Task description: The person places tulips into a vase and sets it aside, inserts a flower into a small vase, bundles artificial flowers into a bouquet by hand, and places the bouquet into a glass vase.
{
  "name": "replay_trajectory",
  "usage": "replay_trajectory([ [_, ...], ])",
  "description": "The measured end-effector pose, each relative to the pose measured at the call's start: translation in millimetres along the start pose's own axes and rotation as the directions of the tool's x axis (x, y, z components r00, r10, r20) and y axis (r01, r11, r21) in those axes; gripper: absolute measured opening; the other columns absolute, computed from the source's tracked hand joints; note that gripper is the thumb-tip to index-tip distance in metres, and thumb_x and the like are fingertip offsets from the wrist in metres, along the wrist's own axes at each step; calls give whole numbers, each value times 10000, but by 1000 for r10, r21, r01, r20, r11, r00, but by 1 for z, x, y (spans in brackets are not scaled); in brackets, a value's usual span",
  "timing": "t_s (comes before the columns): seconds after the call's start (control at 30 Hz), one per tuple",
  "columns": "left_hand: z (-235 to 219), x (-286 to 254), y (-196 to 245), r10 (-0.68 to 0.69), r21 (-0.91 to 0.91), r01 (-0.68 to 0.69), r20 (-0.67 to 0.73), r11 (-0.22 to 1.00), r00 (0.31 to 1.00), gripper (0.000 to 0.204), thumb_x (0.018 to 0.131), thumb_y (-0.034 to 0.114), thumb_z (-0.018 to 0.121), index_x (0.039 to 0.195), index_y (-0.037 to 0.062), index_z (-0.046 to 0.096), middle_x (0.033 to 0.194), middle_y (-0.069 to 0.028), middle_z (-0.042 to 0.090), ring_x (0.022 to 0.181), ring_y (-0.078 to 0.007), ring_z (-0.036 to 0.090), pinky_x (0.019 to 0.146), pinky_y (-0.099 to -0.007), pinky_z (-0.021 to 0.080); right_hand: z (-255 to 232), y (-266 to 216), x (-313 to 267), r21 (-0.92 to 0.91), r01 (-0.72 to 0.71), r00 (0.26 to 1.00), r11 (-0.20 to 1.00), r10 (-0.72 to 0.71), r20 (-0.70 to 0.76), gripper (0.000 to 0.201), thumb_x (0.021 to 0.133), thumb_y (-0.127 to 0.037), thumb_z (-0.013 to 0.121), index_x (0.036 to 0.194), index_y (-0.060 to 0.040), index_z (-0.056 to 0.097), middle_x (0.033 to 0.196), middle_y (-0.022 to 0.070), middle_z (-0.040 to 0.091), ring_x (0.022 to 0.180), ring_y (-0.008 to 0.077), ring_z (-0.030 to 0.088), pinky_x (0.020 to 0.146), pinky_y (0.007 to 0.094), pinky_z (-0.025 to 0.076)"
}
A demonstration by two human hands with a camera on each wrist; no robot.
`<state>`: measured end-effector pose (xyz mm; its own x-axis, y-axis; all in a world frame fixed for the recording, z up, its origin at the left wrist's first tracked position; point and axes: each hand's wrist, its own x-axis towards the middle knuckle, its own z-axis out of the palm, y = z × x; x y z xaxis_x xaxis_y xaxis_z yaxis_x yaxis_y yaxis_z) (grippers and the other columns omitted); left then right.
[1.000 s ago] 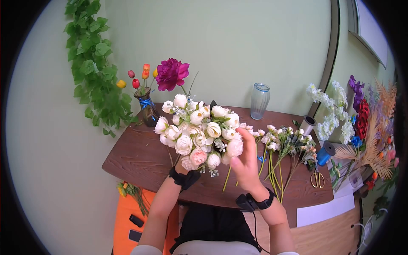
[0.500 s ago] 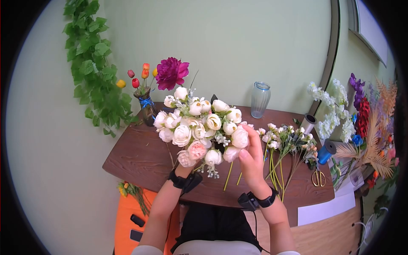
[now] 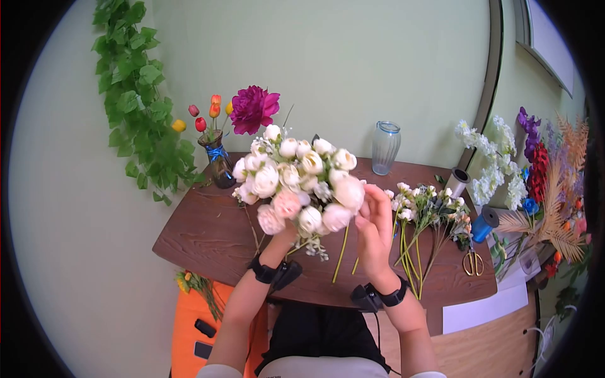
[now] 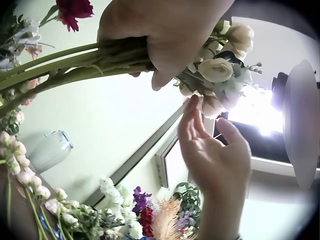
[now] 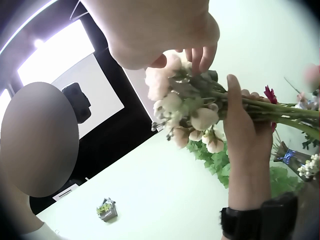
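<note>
A bouquet of white and pale pink artificial roses (image 3: 290,179) is held up over the table, its heads toward me. My left hand (image 4: 160,32) grips the bundled green stems (image 4: 75,65) just below the blossoms; in the head view the flowers mostly hide this hand. At the bouquet's right side, my right hand (image 3: 376,236) has its loosely bent fingertips against the outer white blooms. From the right wrist, the left hand (image 5: 247,125) shows with its thumb along the stems.
Loose flower stems (image 3: 409,252) lie on the brown table (image 3: 195,236) beside gold-handled scissors (image 3: 472,263) and a blue ribbon spool (image 3: 484,225). Behind stands a clear glass vase (image 3: 386,148). A dark vase (image 3: 220,167) of tulips is at the back left.
The bouquet has turned and tilted slightly, its right-hand blooms shifting. My right hand has moved a little right and down, staying at the outer flowers, while my left keeps its hold.
</note>
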<state>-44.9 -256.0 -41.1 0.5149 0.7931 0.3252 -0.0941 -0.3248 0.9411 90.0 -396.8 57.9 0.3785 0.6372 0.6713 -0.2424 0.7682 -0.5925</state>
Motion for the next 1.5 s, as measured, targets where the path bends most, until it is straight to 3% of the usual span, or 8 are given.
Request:
replay_trajectory([
  [0.1, 21, 28, 18, -21, 14, 21, -15, 1000, 1000, 412, 822, 141, 550, 1192, 45, 398, 1160, -88, 468, 1067, -187, 463, 926, -296, 372, -7, 8, 5, -292, -116, 988, 949, 140, 61, 424, 774, 10, 492, 1176, -11, 362, 1068, 69, 468, 962, 151, 455, 804, 282, 388],
  [0.23, 36, 18, 14, 376, -47, -374, 48, 926, 925, 371, 819, 67, 541, 1172, 49, 429, 1150, -75, 468, 1078, -164, 444, 871, -286, 409, -14, 27, 13, -582, 71, 993, 810, -3, 117, 299, 763, -10, 540, 1054, 11, 476, 1007, 95, 536, 876, 108, 503, 722, 239, 407],
  [0.37, 48, 8, 79, 121, -369, -50, 171, 928, 978, 366, 773, 87, 594, 1105, -12, 476, 1068, -79, 525, 959, -141, 507, 805, -270, 425, -10, 19, 19, -671, -39, 993, 741, 104, 56, 224, 768, -73, 584, 957, 22, 510, 756, 83, 589, 652, 102, 546, 587, 227, 433],
  [0.6, 52, 13, 71, 25, -430, 59, 189, 901, 982, 284, 794, 48, 554, 1065, -17, 502, 1031, -62, 545, 932, -133, 527, 801, -270, 431, -15, 22, 19, -786, -43, 986, 616, 154, 66, 153, 777, -95, 577, 849, 25, 516, 642, 63, 552, 574, 112, 530, 517, 226, 422],
  [0.9, 45, 16, 74, -6, -493, 132, 248, 860, 969, 333, 797, 53, 568, 1104, 14, 446, 979, -52, 532, 898, -117, 524, 757, -257, 443, -30, 34, 20, -527, -150, 988, 836, 145, -50, 75, 852, -71, 474, 875, 0, 475, 710, 47, 547, 623, 88, 526, 554, 210, 424],
  [1.1, 38, 23, 68, -88, -639, 187, 184, 746, 979, 217, 828, 59, 529, 1032, 16, 470, 872, -38, 522, 759, -124, 531, 646, -271, 486, -35, 26, 25, -443, -144, 972, 885, 43, -231, 58, 864, -83, 475, 877, -28, 459, 616, -76, 328, 529, 5, 270, 453, 178, 235],
  [1.17, 37, 23, 63, -74, -636, 194, 212, 747, 975, 257, 832, 49, 516, 1077, 6, 451, 926, -56, 528, 820, -142, 543, 690, -290, 493, -32, 24, 24, -502, -259, 966, 825, 233, -116, 126, 832, -106, 540, 902, -15, 489, 570, -88, 300, 510, 0, 265, 447, 177, 233],
  [1.5, 40, 17, 68, 10, -557, 197, 346, 807, 938, 345, 820, 31, 525, 1150, 15, 427, 1054, -66, 514, 918, -149, 538, 746, -288, 467, -35, 45, 26, -307, -410, 912, 859, 378, -161, 97, 807, -53, 533, 749, 25, 542, 548, -22, 438, 525, 73, 515, 450, 237, 478],
])
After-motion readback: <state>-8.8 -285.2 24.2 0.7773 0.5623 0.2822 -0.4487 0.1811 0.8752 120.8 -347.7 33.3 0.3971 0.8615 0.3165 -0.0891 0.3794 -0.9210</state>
